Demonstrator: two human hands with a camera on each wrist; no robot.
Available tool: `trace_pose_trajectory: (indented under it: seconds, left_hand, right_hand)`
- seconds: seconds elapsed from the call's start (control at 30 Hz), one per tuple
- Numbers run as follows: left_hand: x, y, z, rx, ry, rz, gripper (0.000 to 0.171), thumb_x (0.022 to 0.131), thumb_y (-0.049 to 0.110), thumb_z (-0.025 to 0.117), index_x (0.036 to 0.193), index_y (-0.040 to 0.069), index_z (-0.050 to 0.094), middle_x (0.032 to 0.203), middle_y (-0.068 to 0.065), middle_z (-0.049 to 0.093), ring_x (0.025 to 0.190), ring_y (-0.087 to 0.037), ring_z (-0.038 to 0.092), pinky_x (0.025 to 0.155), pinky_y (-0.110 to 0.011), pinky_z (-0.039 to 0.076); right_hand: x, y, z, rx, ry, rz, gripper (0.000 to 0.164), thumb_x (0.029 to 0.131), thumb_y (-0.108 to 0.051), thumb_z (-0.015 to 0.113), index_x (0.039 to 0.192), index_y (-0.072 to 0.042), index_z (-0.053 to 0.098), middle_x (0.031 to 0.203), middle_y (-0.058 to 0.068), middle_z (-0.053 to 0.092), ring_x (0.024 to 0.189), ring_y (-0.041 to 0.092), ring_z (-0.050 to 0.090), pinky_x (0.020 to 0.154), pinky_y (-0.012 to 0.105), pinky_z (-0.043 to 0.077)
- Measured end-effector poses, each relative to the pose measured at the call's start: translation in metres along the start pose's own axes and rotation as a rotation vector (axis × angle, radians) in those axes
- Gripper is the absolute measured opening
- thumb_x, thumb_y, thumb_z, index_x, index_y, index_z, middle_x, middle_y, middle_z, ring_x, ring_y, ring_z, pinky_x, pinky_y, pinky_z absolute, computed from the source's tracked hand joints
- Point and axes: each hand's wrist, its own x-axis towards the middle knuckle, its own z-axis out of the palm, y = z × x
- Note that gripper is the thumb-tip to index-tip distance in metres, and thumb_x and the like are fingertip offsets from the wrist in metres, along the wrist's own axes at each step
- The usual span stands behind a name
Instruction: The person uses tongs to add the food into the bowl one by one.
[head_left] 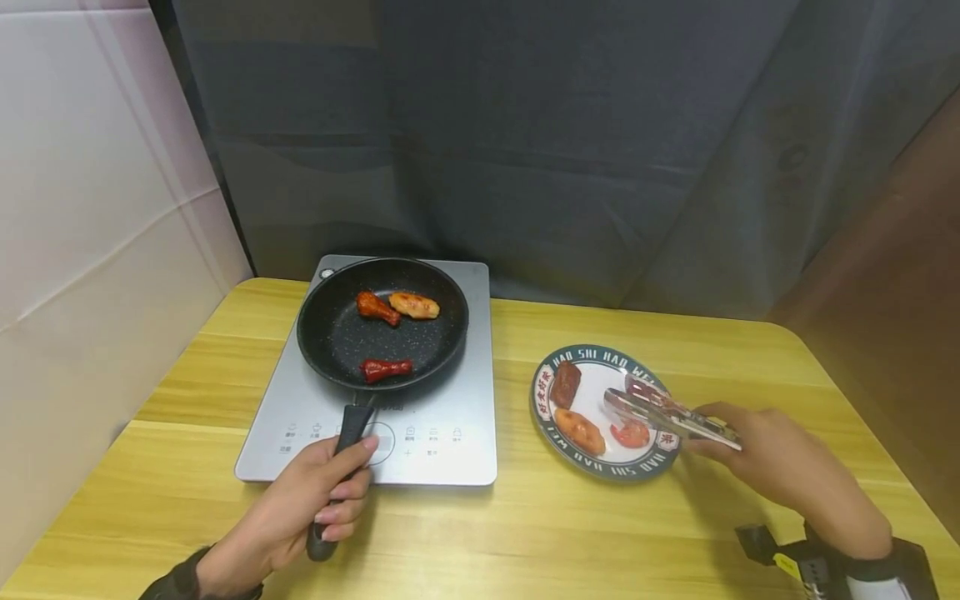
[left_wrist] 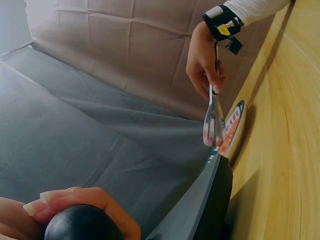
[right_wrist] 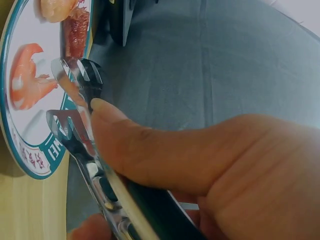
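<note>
My left hand (head_left: 318, 496) grips the black handle (head_left: 352, 427) of a frying pan (head_left: 337, 333). In the pan lie an orange-brown drumstick (head_left: 377, 307), a chicken wing (head_left: 415, 305) and a dark red drumstick (head_left: 387, 369). Over on the right, my right hand (head_left: 783, 467) holds metal tongs (head_left: 671, 417) above a round plate (head_left: 542, 400). The plate bears a brown piece of meat (head_left: 566, 384), another wing (head_left: 580, 432) and a shrimp (right_wrist: 29, 80). A dark red piece (head_left: 643, 388) is partly hidden behind the tongs; whether they touch it I cannot tell. Their tips stand apart in the right wrist view.
The pan sits on a silver induction cooktop (head_left: 465, 462) with printed controls along its front. Both cooktop and plate stand on a yellow wood-grain table (head_left: 525, 533). A dark cloth (head_left: 510, 150) hangs behind, with a pale panel (head_left: 97, 167) left and a brown one (head_left: 892, 275) right.
</note>
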Motion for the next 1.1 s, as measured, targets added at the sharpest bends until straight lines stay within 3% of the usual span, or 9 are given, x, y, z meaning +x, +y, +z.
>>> trace_pose_trajectory:
  seconds: [0.43, 0.67, 0.77, 0.97, 1.1]
  left_hand:
    - [0.000, -0.001, -0.001, 0.008, -0.010, 0.012, 0.035, 0.101, 0.031, 0.050, 0.095, 0.005, 0.027, 0.061, 0.007, 0.031, 0.043, -0.002, 0.029, 0.037, -0.015, 0.029]
    - [0.000, -0.001, -0.001, 0.006, -0.001, 0.015, 0.034, 0.102, 0.031, 0.049, 0.096, 0.006, 0.027, 0.062, 0.007, 0.031, 0.043, -0.002, 0.028, 0.037, -0.015, 0.029]
    - [0.000, 0.000, -0.001, 0.009, 0.001, 0.014, 0.034, 0.102, 0.031, 0.049, 0.097, 0.005, 0.027, 0.062, 0.007, 0.031, 0.043, -0.002, 0.028, 0.037, -0.015, 0.029]
    - [0.000, 0.000, 0.000, 0.011, 0.006, 0.005, 0.035, 0.101, 0.032, 0.049, 0.097, 0.005, 0.027, 0.062, 0.007, 0.031, 0.043, -0.002, 0.029, 0.037, -0.015, 0.029]
    - [0.001, 0.000, 0.000, 0.005, 0.011, -0.002, 0.035, 0.101, 0.032, 0.050, 0.096, 0.006, 0.027, 0.062, 0.007, 0.031, 0.043, -0.002, 0.029, 0.037, -0.015, 0.029]
  right_hand:
    - [-0.003, 0.002, 0.001, -0.030, -0.049, 0.043, 0.051, 0.083, -0.048, 0.071, 0.109, -0.005, 0.065, 0.072, 0.001, 0.058, 0.062, 0.019, 0.049, 0.050, 0.040, 0.043]
    - [-0.004, -0.009, -0.001, -0.045, -0.051, -0.002, 0.017, 0.085, -0.028, 0.073, 0.090, -0.012, 0.070, 0.066, -0.006, 0.055, 0.056, 0.013, 0.046, 0.050, 0.034, 0.042]
    - [-0.004, -0.011, -0.002, -0.064, -0.035, -0.016, 0.011, 0.085, -0.026, 0.073, 0.084, -0.016, 0.070, 0.064, -0.007, 0.053, 0.056, 0.013, 0.046, 0.048, 0.034, 0.040]
    - [-0.004, -0.008, 0.000, -0.083, 0.011, -0.045, 0.007, 0.084, -0.024, 0.074, 0.087, -0.017, 0.072, 0.063, -0.008, 0.052, 0.055, 0.012, 0.047, 0.045, 0.031, 0.038]
    - [-0.005, -0.005, 0.000, -0.083, 0.025, -0.048, 0.016, 0.084, -0.025, 0.073, 0.094, -0.013, 0.075, 0.067, -0.006, 0.059, 0.057, 0.012, 0.051, 0.046, 0.033, 0.042]
